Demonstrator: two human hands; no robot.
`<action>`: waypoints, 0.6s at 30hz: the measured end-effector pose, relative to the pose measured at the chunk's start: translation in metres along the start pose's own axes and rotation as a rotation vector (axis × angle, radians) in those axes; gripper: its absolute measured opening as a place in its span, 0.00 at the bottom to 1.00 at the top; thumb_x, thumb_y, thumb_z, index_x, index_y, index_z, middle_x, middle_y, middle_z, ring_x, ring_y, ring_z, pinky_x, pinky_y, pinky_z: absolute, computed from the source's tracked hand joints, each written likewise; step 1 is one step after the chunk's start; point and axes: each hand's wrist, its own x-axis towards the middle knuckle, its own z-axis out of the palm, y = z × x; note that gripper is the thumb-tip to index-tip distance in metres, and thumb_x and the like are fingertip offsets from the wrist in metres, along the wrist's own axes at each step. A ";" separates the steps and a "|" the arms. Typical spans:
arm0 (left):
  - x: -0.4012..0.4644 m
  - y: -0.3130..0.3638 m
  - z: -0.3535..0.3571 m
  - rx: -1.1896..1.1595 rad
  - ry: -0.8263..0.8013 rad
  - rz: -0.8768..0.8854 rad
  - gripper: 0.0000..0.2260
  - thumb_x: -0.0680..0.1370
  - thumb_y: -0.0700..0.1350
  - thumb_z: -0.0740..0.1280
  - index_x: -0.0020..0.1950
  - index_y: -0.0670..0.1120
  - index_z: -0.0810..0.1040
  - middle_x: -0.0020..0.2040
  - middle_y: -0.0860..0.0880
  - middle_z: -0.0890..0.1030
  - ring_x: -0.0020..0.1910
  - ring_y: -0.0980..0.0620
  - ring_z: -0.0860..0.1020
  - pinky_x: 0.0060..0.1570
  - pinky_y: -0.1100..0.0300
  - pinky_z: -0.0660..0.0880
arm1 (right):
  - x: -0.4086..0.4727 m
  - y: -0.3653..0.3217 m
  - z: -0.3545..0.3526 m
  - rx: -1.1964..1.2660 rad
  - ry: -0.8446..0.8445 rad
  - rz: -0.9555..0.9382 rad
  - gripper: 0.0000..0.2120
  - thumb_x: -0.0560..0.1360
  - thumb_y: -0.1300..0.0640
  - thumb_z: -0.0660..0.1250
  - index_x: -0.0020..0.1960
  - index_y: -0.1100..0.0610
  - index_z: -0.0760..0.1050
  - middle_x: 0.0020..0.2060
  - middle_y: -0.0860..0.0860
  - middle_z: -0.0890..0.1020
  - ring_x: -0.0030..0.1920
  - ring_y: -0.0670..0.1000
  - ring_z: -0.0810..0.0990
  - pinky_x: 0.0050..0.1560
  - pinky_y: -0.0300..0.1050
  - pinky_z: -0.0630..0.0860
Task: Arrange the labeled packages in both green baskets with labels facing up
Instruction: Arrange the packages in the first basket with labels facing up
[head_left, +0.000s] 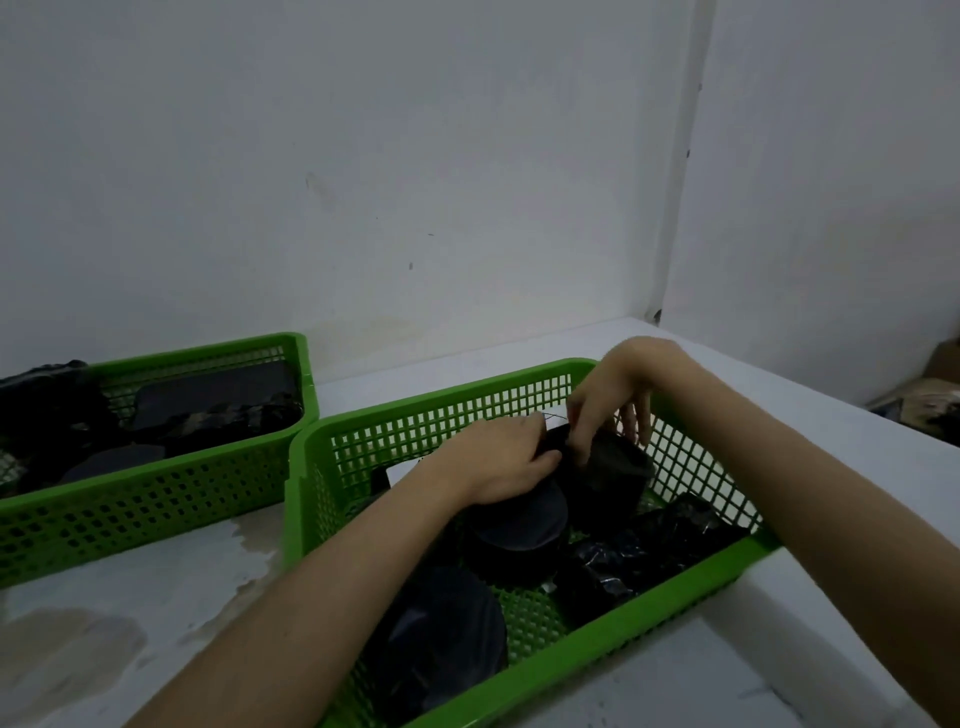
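Two green mesh baskets stand on a white table. The near basket (447, 402) holds several black wrapped packages, among them a round one (524, 525) and a crinkled one (639, 551). Both my hands reach into its far part. My left hand (498, 457) and my right hand (608, 400) together grip one black package (613, 467), with a white label edge (553, 415) showing between them. Another white label (405, 470) lies by my left wrist. The far basket (156, 483) at left also holds black packages (208, 405), none with a visible label.
A white wall rises right behind both baskets. The table (130, 597) is stained in front of the left basket. Its right edge (810, 395) runs diagonally, and beyond it, lower down, are a cardboard box and clutter (930, 395).
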 end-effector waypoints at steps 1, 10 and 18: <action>0.000 0.002 -0.002 -0.059 0.039 -0.016 0.19 0.79 0.55 0.56 0.62 0.42 0.69 0.60 0.42 0.77 0.57 0.43 0.76 0.53 0.53 0.70 | -0.001 0.013 -0.003 0.155 0.013 -0.090 0.17 0.73 0.51 0.67 0.58 0.58 0.72 0.48 0.56 0.77 0.44 0.54 0.79 0.43 0.46 0.79; 0.003 0.005 -0.008 -0.466 0.196 -0.088 0.43 0.68 0.56 0.73 0.75 0.45 0.55 0.70 0.45 0.66 0.68 0.48 0.69 0.65 0.56 0.69 | -0.002 0.059 0.000 0.909 0.063 -0.535 0.15 0.68 0.60 0.59 0.54 0.56 0.73 0.48 0.57 0.80 0.41 0.49 0.83 0.39 0.40 0.82; 0.000 0.011 0.004 -0.161 0.206 0.053 0.35 0.68 0.58 0.70 0.71 0.48 0.63 0.67 0.49 0.67 0.67 0.50 0.64 0.67 0.57 0.64 | 0.002 0.041 0.007 0.482 0.109 -0.245 0.22 0.75 0.53 0.66 0.66 0.53 0.65 0.63 0.56 0.73 0.62 0.59 0.76 0.50 0.45 0.80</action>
